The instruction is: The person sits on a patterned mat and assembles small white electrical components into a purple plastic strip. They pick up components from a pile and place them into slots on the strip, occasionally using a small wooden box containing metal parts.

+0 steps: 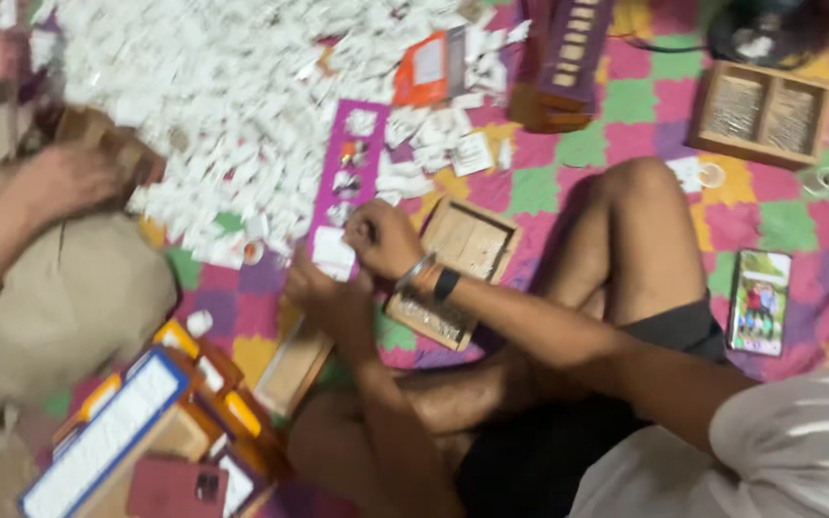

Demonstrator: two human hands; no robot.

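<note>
White short sleeve at four o'clock, black shorts at five o'clock, bare legs, bare forearms, silver bangle and black band on the right wrist near centre, left hand (323,293) and right hand (383,238) ungloved.

Checkered mat (616,105), seemingly white slips (242,86)

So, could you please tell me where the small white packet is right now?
In the head view, the small white packet sits left of centre, pinched between the left hand and right hand, beside the purple strip.
</note>
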